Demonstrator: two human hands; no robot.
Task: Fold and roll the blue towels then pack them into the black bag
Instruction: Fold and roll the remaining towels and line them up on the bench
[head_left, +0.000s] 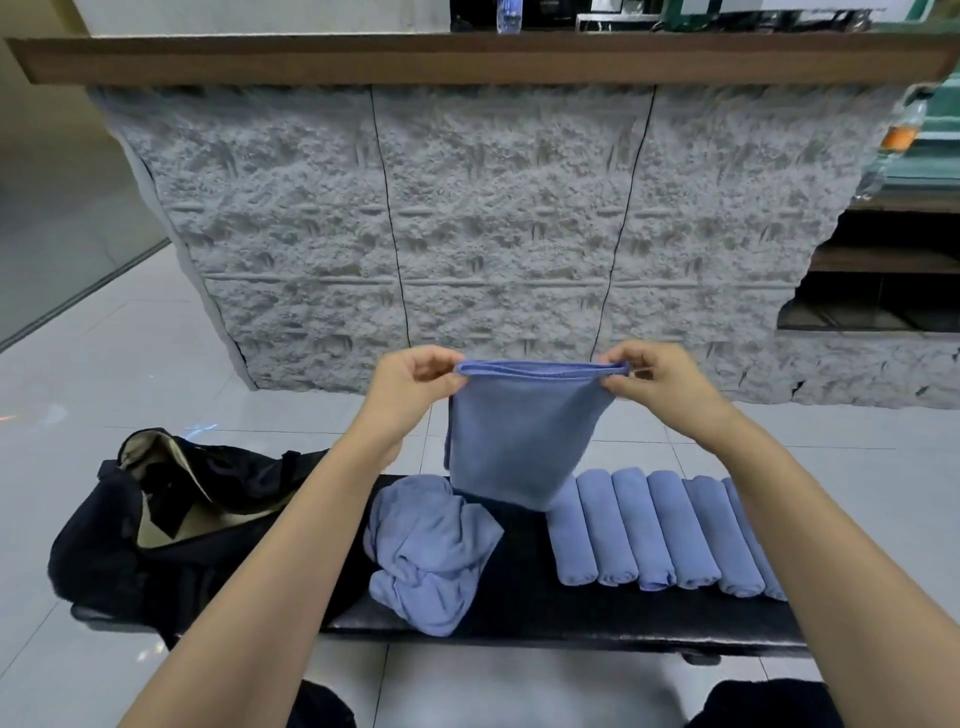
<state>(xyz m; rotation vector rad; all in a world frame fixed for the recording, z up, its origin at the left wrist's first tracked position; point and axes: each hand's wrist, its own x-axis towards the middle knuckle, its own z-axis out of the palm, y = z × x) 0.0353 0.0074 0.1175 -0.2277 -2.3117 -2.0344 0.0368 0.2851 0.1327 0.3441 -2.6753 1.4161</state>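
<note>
Towel (524, 431), soft blue rectangle, between left hand (415, 387) and right hand (662, 387)

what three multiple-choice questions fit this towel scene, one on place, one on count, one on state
1. Where is the black bag?
A. on the left end of the bench
B. in the person's lap
C. hanging from a hook

2. How many rolled towels lie in the row?
A. two
B. six
C. eleven

3. What state is the held towel in?
A. rolled tight
B. spread flat on the bench
C. folded, hanging in the air

Key:
1 A, the bag sits open on the bench, left of the crumpled towel.
2 B, six rolls show side by side, the last partly hidden.
3 C, the left hand and right hand pinch its top corners and it hangs above the bench.
</note>
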